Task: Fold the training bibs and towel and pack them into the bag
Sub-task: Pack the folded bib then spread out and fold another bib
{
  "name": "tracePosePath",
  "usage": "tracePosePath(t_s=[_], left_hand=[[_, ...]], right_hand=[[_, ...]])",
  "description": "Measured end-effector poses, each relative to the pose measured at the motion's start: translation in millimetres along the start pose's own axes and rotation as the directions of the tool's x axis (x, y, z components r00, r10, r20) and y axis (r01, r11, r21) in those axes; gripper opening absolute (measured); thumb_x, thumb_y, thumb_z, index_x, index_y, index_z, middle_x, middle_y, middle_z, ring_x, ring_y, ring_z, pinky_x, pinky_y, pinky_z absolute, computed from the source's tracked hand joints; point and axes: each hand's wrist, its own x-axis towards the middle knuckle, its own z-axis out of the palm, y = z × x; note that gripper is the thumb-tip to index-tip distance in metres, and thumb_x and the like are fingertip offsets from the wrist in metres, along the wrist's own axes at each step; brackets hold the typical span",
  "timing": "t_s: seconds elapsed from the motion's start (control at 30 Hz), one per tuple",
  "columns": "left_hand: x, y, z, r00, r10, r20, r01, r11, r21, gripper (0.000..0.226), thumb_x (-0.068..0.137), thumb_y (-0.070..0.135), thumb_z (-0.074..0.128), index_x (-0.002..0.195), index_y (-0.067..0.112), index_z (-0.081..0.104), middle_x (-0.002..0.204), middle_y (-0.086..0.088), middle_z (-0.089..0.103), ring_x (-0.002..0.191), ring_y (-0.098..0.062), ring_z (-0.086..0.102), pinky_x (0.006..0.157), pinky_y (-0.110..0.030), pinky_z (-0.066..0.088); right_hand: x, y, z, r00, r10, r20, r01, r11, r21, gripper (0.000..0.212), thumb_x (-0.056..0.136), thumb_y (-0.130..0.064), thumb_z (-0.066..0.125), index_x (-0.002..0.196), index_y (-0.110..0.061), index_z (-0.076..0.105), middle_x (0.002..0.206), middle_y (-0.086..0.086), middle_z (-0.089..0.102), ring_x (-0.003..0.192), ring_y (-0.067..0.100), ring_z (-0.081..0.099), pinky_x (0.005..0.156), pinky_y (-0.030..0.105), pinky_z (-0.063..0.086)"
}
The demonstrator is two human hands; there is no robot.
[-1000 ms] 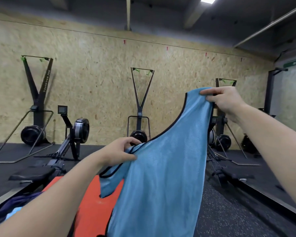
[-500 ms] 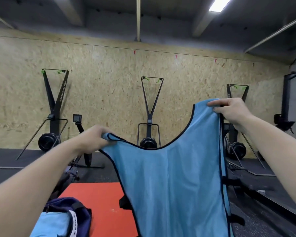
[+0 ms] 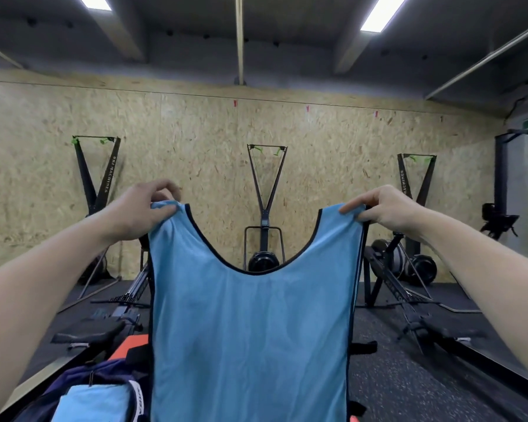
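Observation:
A light blue training bib [image 3: 250,336] with dark trim hangs flat and upright in front of me, its neckline scooped at the top. My left hand [image 3: 141,208] pinches its left shoulder strap and my right hand [image 3: 381,208] pinches the right strap, both at about the same height. Low at the left sits a navy bag [image 3: 104,379], open, with a folded light blue cloth [image 3: 95,403] inside it. The bib hides whatever lies behind it on the floor.
An orange mat [image 3: 134,342] shows partly behind the bib at the lower left. Rowing machines [image 3: 110,315] flank both sides on the dark rubber floor. Ski trainers [image 3: 264,208] stand against the chipboard wall.
My left hand rose and moved left with its strap, so the bib now hangs spread and level between both hands. The view shifted, and the bag shows at the lower left.

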Motion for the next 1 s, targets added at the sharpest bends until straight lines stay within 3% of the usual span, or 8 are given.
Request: tracePosePath(t_s=[0.13, 0.3, 0.37, 0.53, 0.77, 0.83, 0.93, 1.0], left_hand=[[-11.7, 2.8, -12.3, 0.997, 0.075, -0.025, -0.071, 0.990, 0.122, 0.012, 0.100, 0.017, 0.056, 0.090, 0.023, 0.054, 0.104, 0.000, 0.065, 0.094, -0.024, 0.062, 0.080, -0.044, 0.052], [-20.0, 4.9, -31.1, 0.999, 0.037, -0.035, -0.030, 0.982, 0.185, 0.041, 0.090, -0.007, 0.049, 0.070, 0.022, 0.071, 0.080, -0.010, 0.070, 0.042, -0.011, 0.041, 0.044, -0.026, 0.039], [-21.0, 4.4, -34.9, 0.999, 0.027, -0.025, -0.022, 0.984, 0.176, 0.042, 0.092, -0.005, 0.051, 0.076, 0.023, 0.078, 0.088, -0.009, 0.074, 0.050, -0.014, 0.050, 0.047, -0.024, 0.042], [-23.7, -6.4, -31.5, 0.999, 0.045, 0.031, -0.049, 0.988, 0.148, 0.029, 0.098, 0.007, 0.057, 0.103, 0.026, 0.077, 0.120, 0.009, 0.068, 0.109, -0.019, 0.064, 0.091, -0.030, 0.050], [-25.4, -24.4, -5.9, 0.997, -0.008, 0.081, 0.001, 0.996, 0.088, 0.030, 0.098, 0.005, 0.057, 0.095, 0.025, 0.078, 0.110, 0.011, 0.070, 0.101, -0.007, 0.063, 0.077, -0.010, 0.043], [-23.5, -31.8, 5.1, 0.996, -0.019, 0.088, 0.009, 0.993, 0.119, 0.031, 0.099, 0.005, 0.056, 0.095, 0.026, 0.077, 0.103, 0.013, 0.069, 0.084, -0.001, 0.061, 0.067, -0.005, 0.041], [-15.9, -48.0, 25.1, 0.994, -0.040, 0.103, 0.024, 0.989, 0.148, 0.032, 0.098, 0.005, 0.055, 0.097, 0.029, 0.077, 0.107, 0.009, 0.068, 0.082, 0.000, 0.060, 0.066, -0.012, 0.042], [-9.4, -61.7, 40.2, 0.990, -0.062, 0.126, 0.041, 0.986, 0.162, 0.035, 0.097, 0.005, 0.055, 0.093, 0.032, 0.077, 0.101, 0.005, 0.070, 0.072, -0.008, 0.059, 0.062, -0.021, 0.044]], right_hand=[[-5.0, -10.3, 1.1, 0.999, -0.038, 0.017, 0.038, 0.999, 0.006, 0.045, 0.086, 0.010, 0.060, 0.097, -0.029, 0.081, 0.119, -0.001, 0.068, 0.110, 0.022, 0.064, 0.101, 0.040, 0.054], [-11.5, -26.7, 2.6, 0.998, -0.057, -0.007, 0.056, 0.998, -0.014, 0.044, 0.088, 0.008, 0.061, 0.100, -0.029, 0.080, 0.118, 0.001, 0.068, 0.106, 0.023, 0.066, 0.096, 0.037, 0.056], [-12.6, -28.9, 2.7, 0.999, -0.049, -0.019, 0.049, 0.999, -0.010, 0.044, 0.089, 0.008, 0.060, 0.098, -0.030, 0.080, 0.117, 0.002, 0.068, 0.105, 0.023, 0.065, 0.097, 0.040, 0.056], [-17.3, -25.4, 7.4, 0.999, -0.041, 0.008, 0.041, 0.999, -0.036, 0.043, 0.089, 0.008, 0.061, 0.099, -0.030, 0.080, 0.120, 0.002, 0.067, 0.108, 0.023, 0.065, 0.093, 0.035, 0.057], [-14.1, -0.6, 23.6, 0.998, -0.012, 0.059, 0.015, 0.999, -0.052, 0.045, 0.089, 0.008, 0.061, 0.095, -0.032, 0.081, 0.120, 0.002, 0.068, 0.113, 0.020, 0.062, 0.103, 0.039, 0.051], [-7.8, 8.7, 32.8, 0.997, -0.001, 0.075, 0.005, 0.999, -0.049, 0.045, 0.090, 0.008, 0.061, 0.095, -0.032, 0.081, 0.120, 0.002, 0.068, 0.107, 0.011, 0.065, 0.093, 0.029, 0.055], [3.8, 26.5, 51.7, 0.995, 0.028, 0.094, -0.023, 0.999, -0.048, 0.040, 0.092, 0.009, 0.058, 0.101, -0.022, 0.080, 0.119, 0.005, 0.066, 0.055, -0.013, 0.058, 0.048, 0.006, 0.042], [13.8, 43.4, 66.8, 0.993, 0.046, 0.112, -0.041, 0.998, -0.047, 0.039, 0.092, 0.009, 0.058, 0.100, -0.022, 0.080, 0.120, 0.002, 0.065, 0.053, -0.010, 0.059, 0.048, 0.008, 0.046]])
